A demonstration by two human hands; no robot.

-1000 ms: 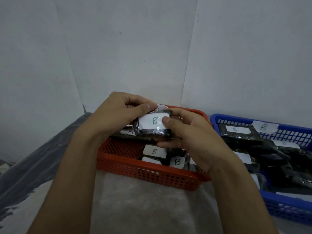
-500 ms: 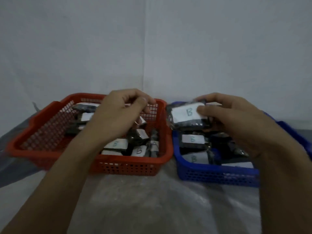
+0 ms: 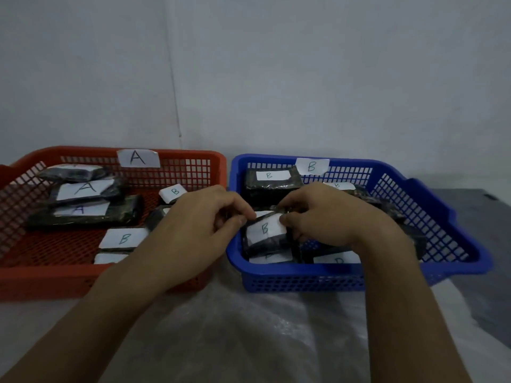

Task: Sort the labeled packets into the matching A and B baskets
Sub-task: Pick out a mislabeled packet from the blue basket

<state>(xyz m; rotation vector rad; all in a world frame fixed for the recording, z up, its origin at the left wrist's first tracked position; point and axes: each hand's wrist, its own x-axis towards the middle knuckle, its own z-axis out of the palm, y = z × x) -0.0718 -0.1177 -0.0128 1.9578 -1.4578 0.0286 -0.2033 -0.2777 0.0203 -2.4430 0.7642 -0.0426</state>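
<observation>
A dark packet with a white label marked B (image 3: 265,229) lies tilted on other B packets in the front left of the blue basket (image 3: 276,268), which carries a B tag (image 3: 312,165). My right hand (image 3: 323,219) grips the packet's right end. My left hand (image 3: 204,225) reaches over from the left and pinches its upper left corner. The orange basket (image 3: 177,154) with an A tag (image 3: 138,158) stands to the left. It holds A packets (image 3: 83,189) at the back left and B packets (image 3: 124,238) toward the front right.
Both baskets sit side by side against a grey wall, on crinkled clear plastic sheeting (image 3: 249,327). Another small B packet (image 3: 174,192) lies mid-right in the orange basket. A dark surface (image 3: 486,244) shows to the right of the blue basket.
The B packet went from above the orange basket, held by both hands, rightward in my right hand and down into the blue basket. My left hand has followed and rejoined it.
</observation>
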